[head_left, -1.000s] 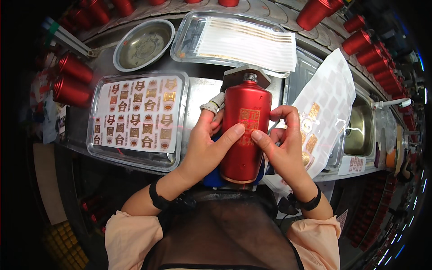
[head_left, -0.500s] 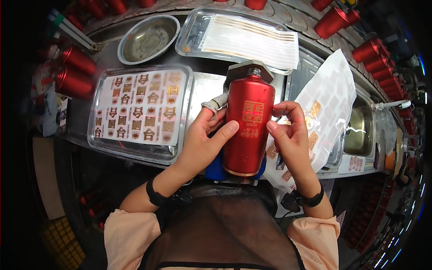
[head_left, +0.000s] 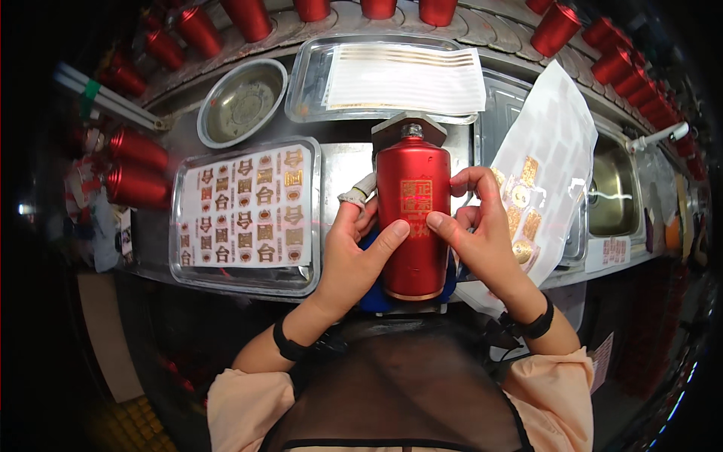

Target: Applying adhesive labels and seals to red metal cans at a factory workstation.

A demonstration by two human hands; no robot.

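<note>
Red bottle [head_left: 413, 226] lies lengthwise on a blue cradle [head_left: 374, 295], centre of the steel bench [head_left: 343, 162]. Left hand [head_left: 352, 256] and right hand [head_left: 482, 233] clasp its flanks, both thumbs pressing the gold label [head_left: 416, 202]. Tray of gold stickers [head_left: 245, 215] just left; sticker sheet [head_left: 542, 173] right.

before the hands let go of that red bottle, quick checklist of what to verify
1. Red bottle lying on its blue cradle, neck pointing away: ok.
2. Left hand steadying the side, thumb on the gold label: ok.
3. Right hand pressing the label's lower right edge: ok.
4. Label straight and free of bubbles: cannot tell.
5. Tray of gold stickers within reach on the left: ok.
6. Peeled backing sheet clear of the bottle: ok.
</note>
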